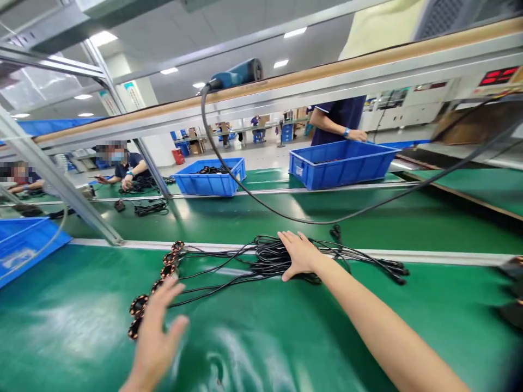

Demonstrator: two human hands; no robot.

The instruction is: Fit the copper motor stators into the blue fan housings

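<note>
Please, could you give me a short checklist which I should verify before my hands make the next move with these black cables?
1. Right hand on the cable bundle: ok, it rests on top with the fingers spread.
2. Left hand free: ok, it is open and no cable shows in it.
3. Copper-dotted rings fully visible: not ok, the left hand partly covers them.
4. Dark cable ends all together: not ok, some lie apart, beyond the pale rail.
5. Bundle without knots: cannot tell, the strands overlap and the right hand hides part.
</note>
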